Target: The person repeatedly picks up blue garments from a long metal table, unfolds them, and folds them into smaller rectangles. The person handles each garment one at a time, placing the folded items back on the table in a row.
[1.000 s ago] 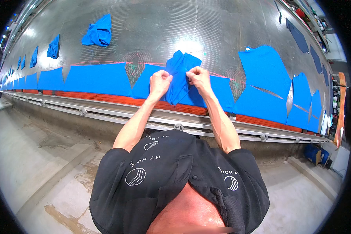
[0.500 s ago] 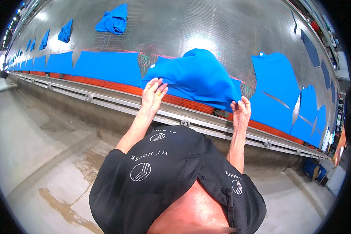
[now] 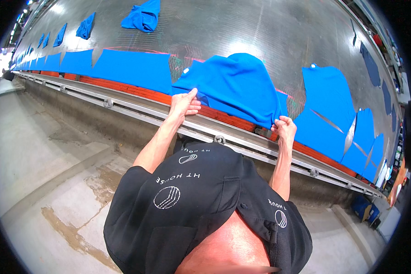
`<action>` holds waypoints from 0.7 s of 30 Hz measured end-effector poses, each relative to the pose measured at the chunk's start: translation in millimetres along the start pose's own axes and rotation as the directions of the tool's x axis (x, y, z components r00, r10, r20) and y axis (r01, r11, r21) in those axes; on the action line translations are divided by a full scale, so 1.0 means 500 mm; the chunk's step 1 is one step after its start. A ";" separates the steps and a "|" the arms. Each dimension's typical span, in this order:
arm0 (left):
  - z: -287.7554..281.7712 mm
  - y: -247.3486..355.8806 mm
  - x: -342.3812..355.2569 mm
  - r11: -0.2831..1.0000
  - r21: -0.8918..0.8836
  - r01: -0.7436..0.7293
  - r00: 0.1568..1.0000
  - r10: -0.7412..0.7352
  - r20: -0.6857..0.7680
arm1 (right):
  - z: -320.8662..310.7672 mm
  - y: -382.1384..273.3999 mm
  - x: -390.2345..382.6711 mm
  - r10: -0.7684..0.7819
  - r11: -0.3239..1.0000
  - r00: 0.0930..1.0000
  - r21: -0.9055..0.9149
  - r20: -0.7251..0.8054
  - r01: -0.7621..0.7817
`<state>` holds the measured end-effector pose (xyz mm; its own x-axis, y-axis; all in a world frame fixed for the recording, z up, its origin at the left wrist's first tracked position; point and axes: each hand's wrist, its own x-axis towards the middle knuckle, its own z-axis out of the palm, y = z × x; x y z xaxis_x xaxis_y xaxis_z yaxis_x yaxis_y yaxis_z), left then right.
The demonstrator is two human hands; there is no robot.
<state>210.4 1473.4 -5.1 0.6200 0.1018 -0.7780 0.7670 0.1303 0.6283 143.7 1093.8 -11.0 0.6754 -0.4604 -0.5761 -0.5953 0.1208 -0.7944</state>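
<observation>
Uneven pull could, in judgement, crease or skew the blue panel [image 3: 239, 86] over the lower blue piece [image 3: 283, 104]; the panel lies over the surface [image 3: 201, 27], at two o'clock from the left hand [image 3: 185, 104], whose closure cannot be told, and eleven from the right hand [image 3: 285, 130], fingers pinching its near corner.

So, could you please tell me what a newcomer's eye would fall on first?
The broad blue cloth at centre likely comes first, with the left hand and right hand at its near edge. Next comes the row of flat blue pieces along the dark table's near side, then a crumpled blue bundle farther back, left of centre.
</observation>
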 end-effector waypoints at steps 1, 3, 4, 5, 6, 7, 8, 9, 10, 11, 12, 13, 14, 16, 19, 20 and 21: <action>0.002 -0.002 0.001 0.999 0.038 -0.027 1.000 0.027 0.000 | -0.002 -0.002 0.002 0.004 0.999 1.000 -0.046 -0.003 -0.004; 0.004 -0.008 0.004 0.989 0.114 -0.099 0.995 0.098 0.020 | -0.010 -0.004 0.005 0.026 0.994 1.000 -0.103 -0.003 -0.026; 0.005 -0.012 0.005 0.992 0.071 -0.105 0.994 0.103 0.035 | -0.015 -0.006 0.006 0.029 0.991 1.000 -0.129 0.010 -0.028; 0.003 -0.012 0.008 0.993 0.032 -0.114 0.992 0.112 0.052 | -0.017 -0.008 0.009 0.045 0.990 0.999 -0.137 0.021 -0.042; 0.000 -0.013 0.008 0.993 -0.008 -0.118 0.991 0.118 0.070 | -0.021 -0.009 0.010 0.063 0.988 0.998 -0.145 0.030 -0.058; -0.004 -0.013 0.007 0.992 -0.041 -0.117 0.990 0.120 0.078 | -0.024 -0.010 0.010 0.086 0.988 0.996 -0.128 0.035 -0.081; -0.010 -0.014 0.005 0.990 -0.093 -0.106 0.990 0.114 0.086 | -0.027 -0.011 0.009 0.096 0.993 0.993 -0.071 0.072 -0.091; -0.016 -0.015 0.001 0.984 -0.153 -0.092 0.991 0.105 0.078 | -0.029 -0.011 0.006 0.113 0.994 0.990 -0.014 0.087 -0.112; -0.020 -0.017 -0.002 0.973 -0.217 -0.084 0.990 0.106 0.090 | -0.034 -0.012 0.003 0.126 0.990 0.987 0.046 0.094 -0.131; -0.025 -0.019 -0.005 0.974 -0.217 -0.071 0.993 0.090 0.079 | -0.036 -0.013 0.002 0.135 0.983 0.985 0.106 0.110 -0.147; -0.031 -0.019 -0.007 0.972 -0.223 -0.069 0.993 0.088 0.079 | -0.039 -0.013 -0.001 0.150 0.970 0.981 0.173 0.123 -0.170; -0.038 -0.021 -0.012 0.967 -0.249 -0.061 0.989 0.092 0.114 | -0.042 -0.014 -0.005 0.150 0.962 0.981 0.212 0.125 -0.174; -0.040 -0.023 -0.012 0.968 -0.244 -0.054 0.991 0.081 0.103 | -0.042 -0.014 -0.008 0.144 0.952 0.980 0.251 0.137 -0.175; -0.040 -0.024 -0.011 0.960 -0.279 -0.030 0.996 0.053 0.076 | -0.040 -0.014 -0.013 0.139 0.962 0.984 0.221 0.115 -0.161; -0.040 -0.017 -0.009 0.980 -0.198 0.006 0.997 0.010 0.079 | -0.036 -0.015 -0.014 0.112 0.987 0.989 0.105 0.095 -0.122; -0.039 -0.014 -0.010 0.988 -0.157 0.010 0.995 0.006 0.097 | -0.035 -0.015 -0.013 0.115 0.990 0.989 0.076 0.098 -0.122; -0.038 -0.008 -0.012 0.992 -0.126 0.030 0.995 -0.018 0.095 | -0.035 -0.015 -0.012 0.111 0.992 0.988 0.043 0.103 -0.116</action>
<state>200.5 1491.2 -3.2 0.6186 0.0053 -0.7857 0.7586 0.2564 0.5990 136.6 1080.3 1.7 0.6464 -0.3507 -0.6776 -0.6503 0.2113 -0.7297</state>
